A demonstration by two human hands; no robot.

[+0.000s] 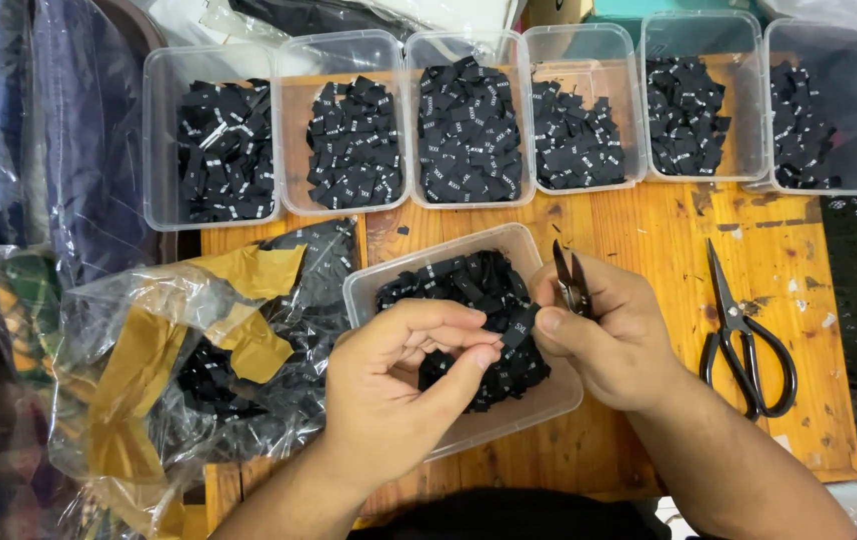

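Both hands pinch one small black woven size label [521, 325]: left hand [399, 385] thumb and forefinger closed on its lower edge, right hand [609, 335] fingers closed on its upper edge, also holding thread snips [571, 283]. It looks light, limp, best gripped at the edges.

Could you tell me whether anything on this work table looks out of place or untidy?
Mostly tidy. One stray black label lies loose on the wooden table, outside the row of clear tubs. The plastic bag on the left is torn open, with yellow-brown tape hanging off it.

L hand [399, 375] & R hand [604, 335] pinch black label [521, 327], R w/ snips [571, 280]
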